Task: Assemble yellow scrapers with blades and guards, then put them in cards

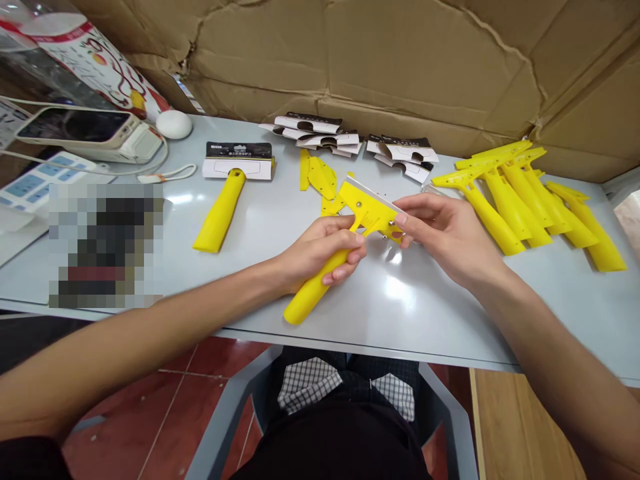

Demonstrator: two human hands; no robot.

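Note:
My left hand (330,250) is wrapped round the handle of a yellow scraper (313,293), just below its wide head. A metal strip (373,193) runs along the head's far edge. At the head's right end, my right hand (440,230) pinches the corner between thumb and fingers. Small screws show on the head. Behind it lie loose yellow plates (323,177) and a few tiny metal pieces, partly hidden by the head. Left of my hands rests another yellow scraper (220,213) with a black and white card sleeve (239,161) over its head.
Folded card sleeves (320,132) and more sleeves (403,155) lie at the back, before a cardboard wall (370,60). Several yellow scrapers (525,200) are piled right. A phone (75,127), power strip (50,177), white egg-shaped object (174,125) and blurred dark object (105,247) are left.

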